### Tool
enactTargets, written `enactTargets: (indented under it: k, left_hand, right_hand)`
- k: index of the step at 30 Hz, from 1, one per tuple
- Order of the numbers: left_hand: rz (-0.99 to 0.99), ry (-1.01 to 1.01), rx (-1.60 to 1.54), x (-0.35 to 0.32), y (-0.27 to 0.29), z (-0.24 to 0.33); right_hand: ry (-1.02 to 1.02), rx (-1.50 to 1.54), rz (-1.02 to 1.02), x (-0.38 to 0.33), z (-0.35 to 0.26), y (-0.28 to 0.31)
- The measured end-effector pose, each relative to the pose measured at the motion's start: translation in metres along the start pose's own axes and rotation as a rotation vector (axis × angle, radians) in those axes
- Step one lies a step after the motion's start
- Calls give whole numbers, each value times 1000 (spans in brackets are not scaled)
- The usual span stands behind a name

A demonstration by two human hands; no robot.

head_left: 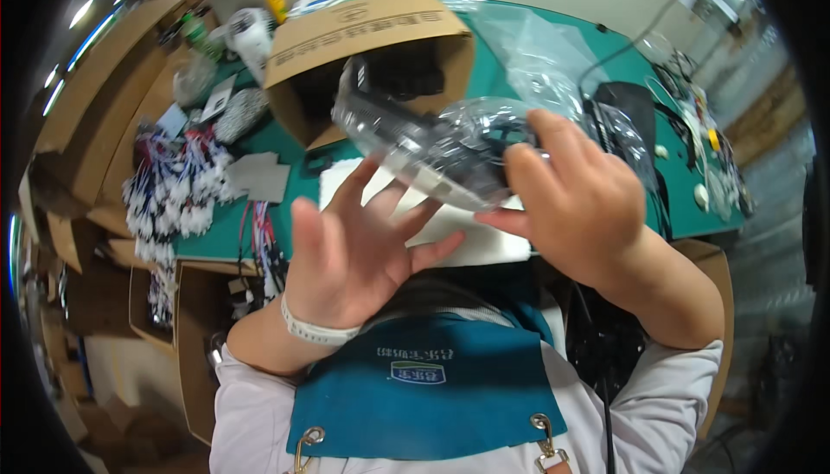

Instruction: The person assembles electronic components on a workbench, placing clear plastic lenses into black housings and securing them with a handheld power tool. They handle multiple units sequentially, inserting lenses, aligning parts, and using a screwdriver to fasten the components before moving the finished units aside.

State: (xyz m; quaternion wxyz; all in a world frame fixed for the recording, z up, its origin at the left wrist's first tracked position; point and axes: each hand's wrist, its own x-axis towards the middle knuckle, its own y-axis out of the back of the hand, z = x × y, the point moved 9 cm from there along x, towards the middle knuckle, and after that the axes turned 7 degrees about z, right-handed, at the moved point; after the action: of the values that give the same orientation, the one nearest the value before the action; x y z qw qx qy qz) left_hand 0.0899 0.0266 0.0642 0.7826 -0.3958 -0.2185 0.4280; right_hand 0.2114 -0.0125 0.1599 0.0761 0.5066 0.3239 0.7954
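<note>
A clear plastic bag (424,141) with dark cable-like parts inside is raised in front of me. My right hand (575,201) grips its right end, thumb under and fingers over. Just below the bag's left half my left hand (350,258) is spread, palm toward me, fingertips touching or nearly touching the plastic. A white band circles my left wrist. Under the hands a white sheet (467,245) lies on the green table (674,206).
An open cardboard box (372,41) with dark items stands behind the bag. Bundles of white connectors with coloured wires (177,193) lie at left beside cardboard boxes. More clear bags (536,59) and black parts (627,102) lie at right. I wear a teal apron.
</note>
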Motion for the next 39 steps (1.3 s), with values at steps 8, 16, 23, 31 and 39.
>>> enactTargets:
  k: [8, 16, 23, 31, 39]
  left_hand:
    - [513, 306, 89, 6, 97, 2]
    - [529, 250, 134, -7, 139, 4]
    - [545, 178, 466, -6, 146, 13]
    - [603, 184, 563, -4, 166, 27]
    - [616, -114, 1063, -23, 159, 47]
  right_hand:
    - [296, -99, -115, 4, -55, -71]
    - [-1195, 1019, -231, -64, 100, -113]
    - [-1830, 1314, -520, -144, 44, -98]
    - [75, 459, -886, -23, 12, -96]
    - [285, 472, -457, -21, -38, -120]
